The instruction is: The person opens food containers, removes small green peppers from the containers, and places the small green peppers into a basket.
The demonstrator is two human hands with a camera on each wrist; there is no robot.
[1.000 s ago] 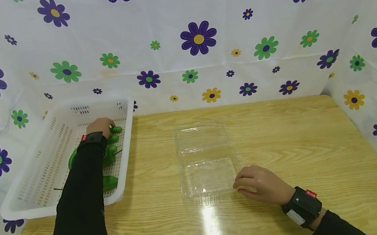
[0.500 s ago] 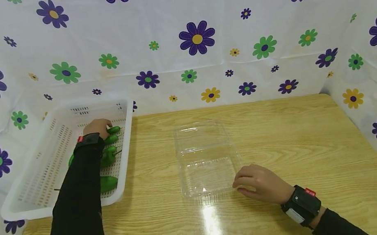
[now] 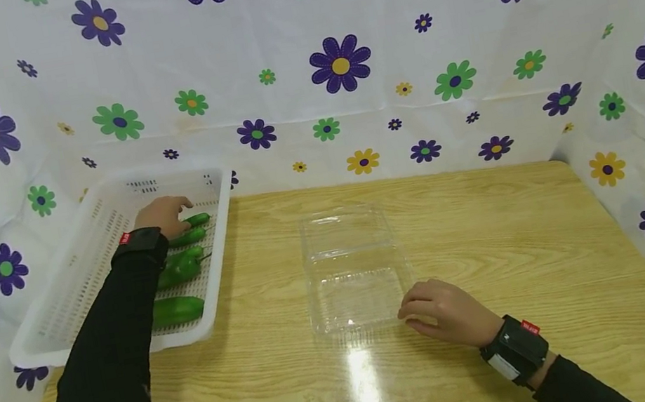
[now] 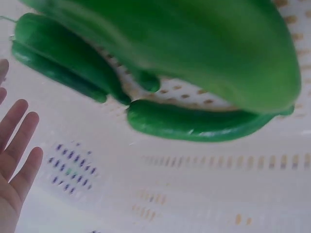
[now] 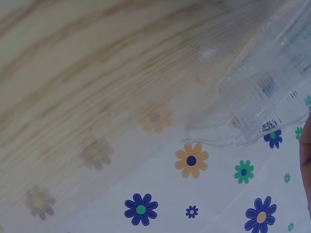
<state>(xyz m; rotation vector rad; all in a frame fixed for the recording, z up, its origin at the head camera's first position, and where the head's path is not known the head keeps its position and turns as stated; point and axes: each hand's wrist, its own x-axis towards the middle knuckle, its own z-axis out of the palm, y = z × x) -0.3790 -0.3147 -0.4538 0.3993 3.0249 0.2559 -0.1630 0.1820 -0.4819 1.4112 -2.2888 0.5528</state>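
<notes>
My left hand [image 3: 161, 215] reaches into the white plastic basket [image 3: 219, 261], just above several green peppers. Its fingers are spread and nearly straight in the left wrist view, with nothing held. Lower in the basket lie a broad green pepper [image 3: 177, 310] and a bunch of peppers [image 3: 180, 267]; thinner peppers [image 3: 188, 237] lie closest to the hand. A long green pepper [image 4: 189, 121] shows along the basket wall. On the table, an open clear plastic clamshell box [image 3: 357, 298] has its front right corner pinched by my right hand [image 3: 446, 312]; the contact itself is partly hidden.
The wooden table [image 3: 495, 236] carries the basket at left and the box near its middle. A flower-printed white sheet [image 3: 248, 64] stands behind the table and along both sides. The basket's raised walls surround the left hand.
My left hand has drawn slightly left and its fingers have extended away from the peppers. More of the peppers shows beside the sleeve. The right hand and the box stay where they were.
</notes>
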